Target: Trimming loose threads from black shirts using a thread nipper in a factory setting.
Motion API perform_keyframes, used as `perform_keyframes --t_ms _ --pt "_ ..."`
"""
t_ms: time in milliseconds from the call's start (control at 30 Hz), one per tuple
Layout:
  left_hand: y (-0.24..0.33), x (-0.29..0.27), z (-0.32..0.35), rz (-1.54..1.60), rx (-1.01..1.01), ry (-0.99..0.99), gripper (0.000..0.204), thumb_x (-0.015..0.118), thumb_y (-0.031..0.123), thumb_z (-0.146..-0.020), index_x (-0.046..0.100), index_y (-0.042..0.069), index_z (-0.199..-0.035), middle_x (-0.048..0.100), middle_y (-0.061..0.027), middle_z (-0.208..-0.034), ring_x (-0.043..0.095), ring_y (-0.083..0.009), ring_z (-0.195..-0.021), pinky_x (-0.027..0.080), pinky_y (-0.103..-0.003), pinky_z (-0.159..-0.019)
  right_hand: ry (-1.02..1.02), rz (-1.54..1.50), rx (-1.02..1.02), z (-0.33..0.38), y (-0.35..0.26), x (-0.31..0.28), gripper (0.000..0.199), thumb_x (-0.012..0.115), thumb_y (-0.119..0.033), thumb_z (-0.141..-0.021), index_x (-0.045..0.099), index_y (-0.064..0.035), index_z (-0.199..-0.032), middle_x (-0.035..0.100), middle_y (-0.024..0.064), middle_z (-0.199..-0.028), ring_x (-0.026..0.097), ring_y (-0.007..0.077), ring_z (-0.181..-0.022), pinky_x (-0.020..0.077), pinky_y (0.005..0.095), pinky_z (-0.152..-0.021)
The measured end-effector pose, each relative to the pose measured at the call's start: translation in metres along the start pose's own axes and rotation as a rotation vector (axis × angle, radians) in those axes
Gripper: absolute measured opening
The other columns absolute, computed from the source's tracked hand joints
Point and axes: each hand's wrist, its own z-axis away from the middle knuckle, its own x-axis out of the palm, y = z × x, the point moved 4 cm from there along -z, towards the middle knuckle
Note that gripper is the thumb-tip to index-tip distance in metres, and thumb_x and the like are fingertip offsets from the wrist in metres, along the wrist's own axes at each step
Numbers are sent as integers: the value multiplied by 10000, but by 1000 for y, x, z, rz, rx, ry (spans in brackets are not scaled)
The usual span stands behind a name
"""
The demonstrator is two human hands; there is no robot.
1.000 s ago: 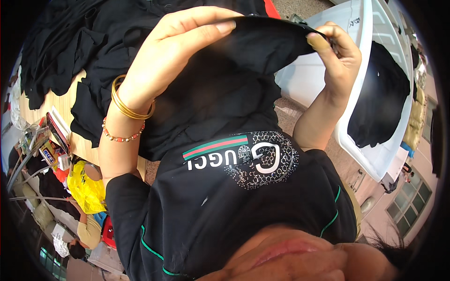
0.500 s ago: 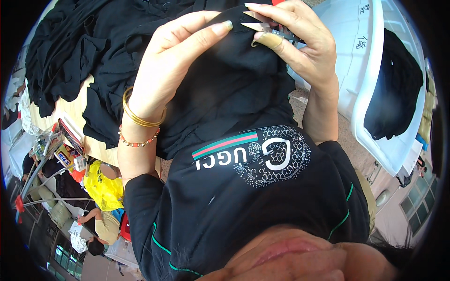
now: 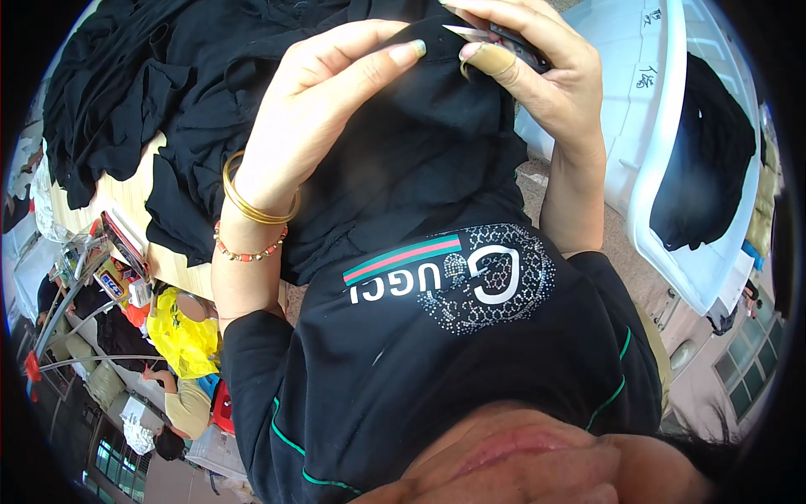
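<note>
My left hand (image 3: 336, 109) grips a fold of a black garment (image 3: 420, 168) held up in front of my chest; it wears gold bangles and a bead bracelet. My right hand (image 3: 554, 92) holds small thread snips (image 3: 504, 38) with a black handle and a silver tip. Their point rests at the garment's top edge, close to my left fingertips. A beige wrap covers my right thumb tip. The garment drapes down over my black printed shirt.
A heap of black garments (image 3: 143, 84) lies on a wooden table (image 3: 126, 206) at the left. A white plastic bin (image 3: 663, 176) at the right holds black cloth (image 3: 705, 151). A yellow bag (image 3: 180, 332) and clutter sit at the lower left.
My right hand has moved left from the garment's far edge to meet my left hand. The snips' tip now touches the fabric at the fingertips.
</note>
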Motion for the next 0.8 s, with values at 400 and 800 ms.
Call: perform_keyframes --t_ms 400,800 --pt "0 -39 -3 -360 80 24 224 598 133 -950 661 -2 -1118 676 -33 -1021 615 -111 -972 441 -228 -934 46 94 -106 3 28 -36 99 718 28 -805 659 33 -884 631 20 -803 557 62 -714 401 180 -632" --pt "-6 -37 -3 -388 133 28 235 574 126 -966 648 7 -1154 661 -28 -1031 609 -101 -989 459 -200 -900 -157 392 -360 -7 4 17 405 783 -48 -734 696 -51 -1130 626 65 -875 601 147 -793 470 242 -687"
